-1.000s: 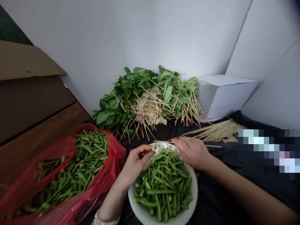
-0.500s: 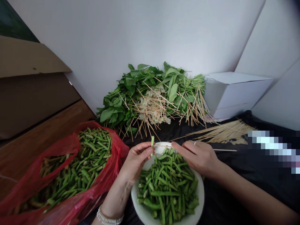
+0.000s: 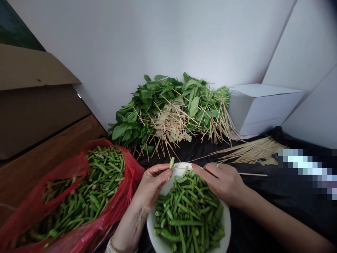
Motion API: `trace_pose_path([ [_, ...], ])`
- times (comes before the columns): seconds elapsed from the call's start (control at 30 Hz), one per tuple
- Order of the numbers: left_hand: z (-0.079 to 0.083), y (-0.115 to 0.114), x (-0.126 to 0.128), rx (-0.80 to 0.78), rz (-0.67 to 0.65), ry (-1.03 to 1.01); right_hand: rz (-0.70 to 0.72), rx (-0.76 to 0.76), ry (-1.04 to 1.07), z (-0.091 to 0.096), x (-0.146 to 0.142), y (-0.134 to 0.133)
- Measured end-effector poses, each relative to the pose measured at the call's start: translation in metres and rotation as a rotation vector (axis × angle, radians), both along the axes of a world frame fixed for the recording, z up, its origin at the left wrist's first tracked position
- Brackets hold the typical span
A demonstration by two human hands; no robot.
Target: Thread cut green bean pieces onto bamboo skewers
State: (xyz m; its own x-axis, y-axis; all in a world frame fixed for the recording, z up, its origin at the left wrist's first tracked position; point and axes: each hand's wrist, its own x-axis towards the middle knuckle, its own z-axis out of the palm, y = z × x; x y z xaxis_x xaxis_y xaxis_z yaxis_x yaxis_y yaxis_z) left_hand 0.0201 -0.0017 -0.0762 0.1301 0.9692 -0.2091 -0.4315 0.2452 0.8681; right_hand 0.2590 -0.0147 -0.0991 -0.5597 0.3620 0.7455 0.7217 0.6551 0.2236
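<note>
Between thumb and fingers, my left hand (image 3: 155,181) pinches a short piece of green bean (image 3: 172,163) held roughly upright. My right hand (image 3: 221,179) grips a thin wooden skewer (image 3: 254,174), whose tip reaches left to the bean piece; whether it has pierced the bean is hidden by the fingers. The skewer's back end sticks out to the right behind my right hand. Both hands are over the far rim of a white bowl (image 3: 228,228) filled with cut green bean pieces (image 3: 189,211).
A red plastic bag (image 3: 129,168) with many cut green stems stands at the left. Leafy greens (image 3: 126,123) and skewered pale vegetables (image 3: 171,119) lie against the wall. Loose skewers (image 3: 252,149) rest on black sheeting at right, before a white box (image 3: 268,105). A cardboard box (image 3: 39,105) stands far left.
The bean piece has tilted slightly to the right in my left hand. Both hands keep nearly the same place, and the whole view has shifted a little.
</note>
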Motion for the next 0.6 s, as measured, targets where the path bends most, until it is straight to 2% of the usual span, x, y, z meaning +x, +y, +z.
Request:
trace_pose_path([
  [0.17, 0.002, -0.001, 0.001, -0.031, 0.003, 0.020, 0.029, -0.024, -0.008, 0.001, -0.005, -0.005],
  [0.43, 0.005, -0.003, -0.001, -0.059, -0.079, 0.011, 0.066, -0.033, 0.000, -0.001, -0.011, -0.011],
  [0.6, 0.002, -0.009, 0.003, 0.023, -0.170, 0.176, 0.078, -0.041, -0.035, 0.002, -0.020, -0.017],
])
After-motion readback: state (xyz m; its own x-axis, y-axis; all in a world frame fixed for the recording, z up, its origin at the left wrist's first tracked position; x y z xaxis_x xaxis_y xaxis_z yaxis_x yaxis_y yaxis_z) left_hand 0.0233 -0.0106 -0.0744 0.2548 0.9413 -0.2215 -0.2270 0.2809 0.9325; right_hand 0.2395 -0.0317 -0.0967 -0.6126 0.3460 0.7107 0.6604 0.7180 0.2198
